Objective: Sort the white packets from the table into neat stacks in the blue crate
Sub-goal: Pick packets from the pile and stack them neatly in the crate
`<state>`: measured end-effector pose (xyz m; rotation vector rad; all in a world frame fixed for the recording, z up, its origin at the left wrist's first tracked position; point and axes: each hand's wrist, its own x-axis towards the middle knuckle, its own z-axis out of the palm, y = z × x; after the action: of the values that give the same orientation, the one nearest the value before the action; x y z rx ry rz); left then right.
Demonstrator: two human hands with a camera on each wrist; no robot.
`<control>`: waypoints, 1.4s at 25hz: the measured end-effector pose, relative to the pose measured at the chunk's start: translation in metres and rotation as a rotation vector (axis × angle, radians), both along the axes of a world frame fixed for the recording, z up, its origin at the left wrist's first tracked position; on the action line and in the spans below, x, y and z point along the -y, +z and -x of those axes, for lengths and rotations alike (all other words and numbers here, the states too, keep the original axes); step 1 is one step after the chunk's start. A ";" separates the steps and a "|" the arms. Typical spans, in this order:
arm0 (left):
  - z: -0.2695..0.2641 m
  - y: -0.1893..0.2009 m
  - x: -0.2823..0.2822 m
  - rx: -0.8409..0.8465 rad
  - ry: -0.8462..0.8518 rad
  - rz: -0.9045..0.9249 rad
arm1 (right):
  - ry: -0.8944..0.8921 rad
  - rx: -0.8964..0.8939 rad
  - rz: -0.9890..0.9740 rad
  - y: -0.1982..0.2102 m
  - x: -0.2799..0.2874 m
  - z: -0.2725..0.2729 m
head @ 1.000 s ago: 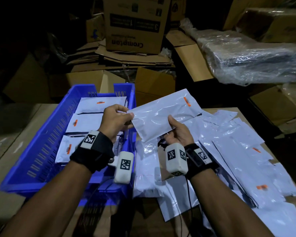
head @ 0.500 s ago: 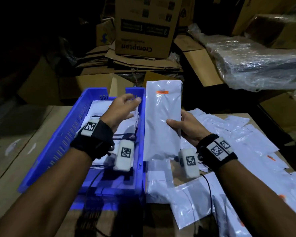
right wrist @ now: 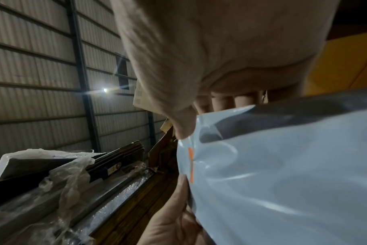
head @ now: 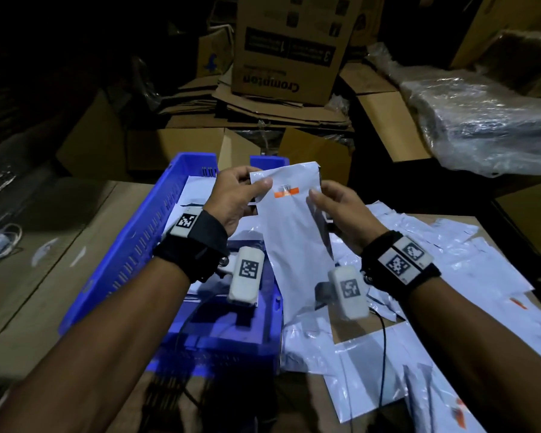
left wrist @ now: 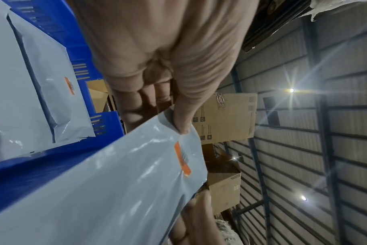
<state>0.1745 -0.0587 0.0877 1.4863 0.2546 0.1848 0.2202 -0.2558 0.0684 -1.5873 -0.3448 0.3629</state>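
White packet (head: 294, 232) pinched by both hands, orange label (head: 286, 191), "Crompton" box (head: 289, 48)

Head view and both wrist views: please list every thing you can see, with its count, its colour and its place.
held white plastic packet: one, white with an orange strip near its top, upright in the air at the blue crate's right wall.
blue plastic crate: one, blue, on the table at left.
white packets in the crate: several, exact count hidden, white with orange strips, lying flat.
loose white packets: many, white, spread on the table at right.
brown cardboard boxes: several, brown, piled behind the table.
clear plastic-wrapped bundle: one, far right.
wrist cameras: two, white, under the wrists.
left hand: pinches the packet's top left edge.
right hand: pinches its right edge.
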 end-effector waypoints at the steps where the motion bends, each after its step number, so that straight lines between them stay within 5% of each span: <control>1: 0.001 -0.001 0.001 0.002 0.000 -0.007 | -0.055 0.019 -0.003 0.005 -0.006 -0.003; 11: 0.016 -0.007 -0.009 -0.012 0.078 -0.004 | -0.164 -0.038 -0.028 0.010 -0.037 -0.010; 17: 0.031 -0.011 -0.035 0.008 0.238 0.145 | 0.137 -0.036 0.216 -0.011 -0.032 0.000; 21: 0.051 -0.012 -0.067 -0.006 0.395 0.034 | 0.238 0.089 0.430 -0.023 -0.037 0.008; 23: 0.064 -0.012 -0.089 -0.037 0.437 -0.153 | 0.272 0.134 0.446 -0.015 -0.050 0.007; 28: 0.116 -0.001 -0.146 -0.332 0.369 -1.116 | 0.352 0.214 0.585 0.007 -0.104 -0.009; 35: 0.142 0.000 -0.228 -0.536 -0.100 -1.579 | 0.593 0.431 1.085 -0.030 -0.191 -0.010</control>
<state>0.0321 0.1689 0.0874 3.1142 0.5092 -0.1748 0.2303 -0.0644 0.0388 -2.6231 -1.0908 0.7360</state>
